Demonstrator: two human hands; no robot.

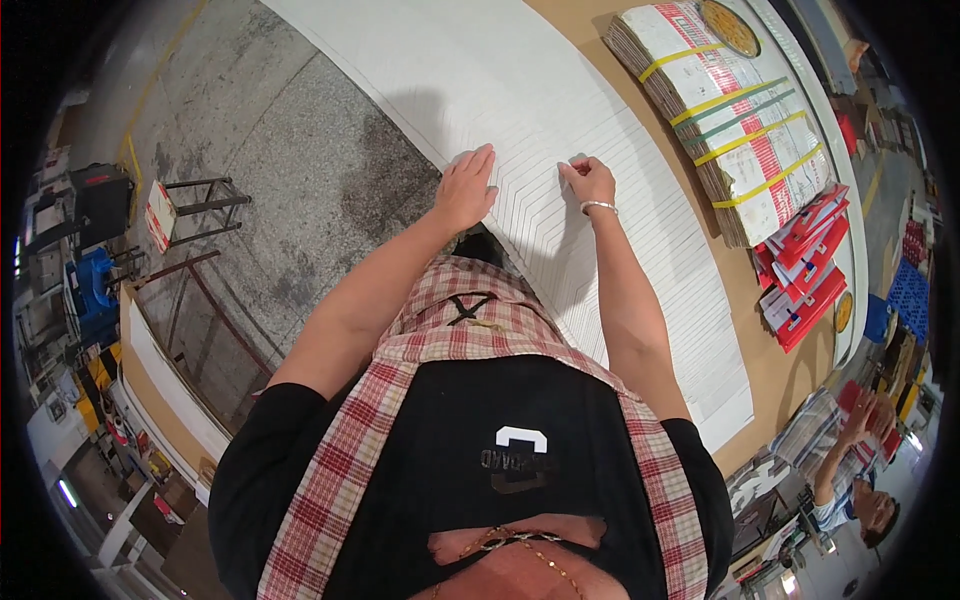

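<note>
Large white sheets lie fanned in overlapping layers on the table, their edges making many thin stepped lines. On the left border of these sheets rests my left hand, flat with its fingers stretched out and holding nothing. To its right, my right hand is over the sheets, fingers bent and thumb and fingertips brought together in a pinch. Whether a sheet edge is caught between those fingertips is too small to make out. A pale bracelet circles the right wrist.
A strapped bundle of white and red cardboard sits at the table's right, a round tin on top. Red packets lie nearby. On the left, a stool stands on the grey floor. Another person is at the lower right.
</note>
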